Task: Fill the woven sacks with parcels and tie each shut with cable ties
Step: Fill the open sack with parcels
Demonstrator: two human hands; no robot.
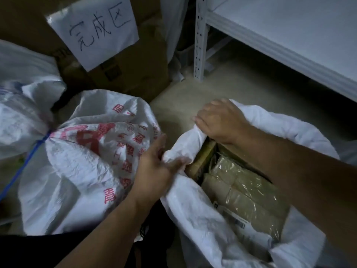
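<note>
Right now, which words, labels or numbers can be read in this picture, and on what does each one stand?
"完成区": handwritten on the white paper sign taped to the cardboard box.
Red print on the tied sack: Chinese characters, too creased to read.
Label on the parcel in the open sack: too small and blurred.

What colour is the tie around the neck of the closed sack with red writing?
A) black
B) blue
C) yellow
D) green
B: a blue cable tie cinches the gathered neck of the printed sack, its long tail running down toward the lower left.
</note>
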